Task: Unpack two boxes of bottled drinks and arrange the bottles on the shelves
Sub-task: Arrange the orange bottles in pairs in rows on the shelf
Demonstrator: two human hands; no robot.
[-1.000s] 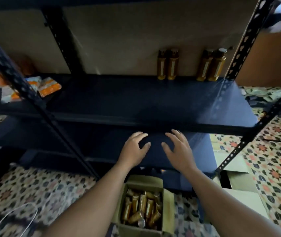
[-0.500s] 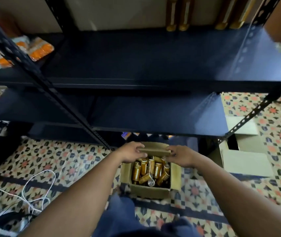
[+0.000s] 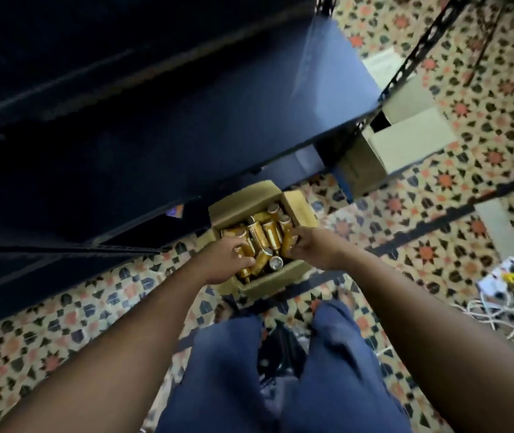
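Dim indoor light, wide-angle head cam. Shelves (image 3: 155, 120) sink to near-black at upper left, detail lost in shadow; a pale sheen streaks the lower board's rt end, so light falls from the rt side. Patterned floor (image 3: 421, 189) at rt is the brightest area, flatly lit, w/o hard shadows. Gold bottles (image 3: 269, 234) in the box (image 3: 299, 207) catch small glints; one cap (image 3: 276, 262) flares pale. Motion blur softens the whole frame, esp. shelf edges and tiles at top. Left hand (image 3: 224, 260) and right hand (image 3: 312, 248) are soft-edged, fingers hard to separate. Fisheye bends the perforated upright (image 3: 418, 51) and splays both forearms toward the bottom corners. Blue trousers (image 3: 234, 370) in fgd are murky, low contrast.
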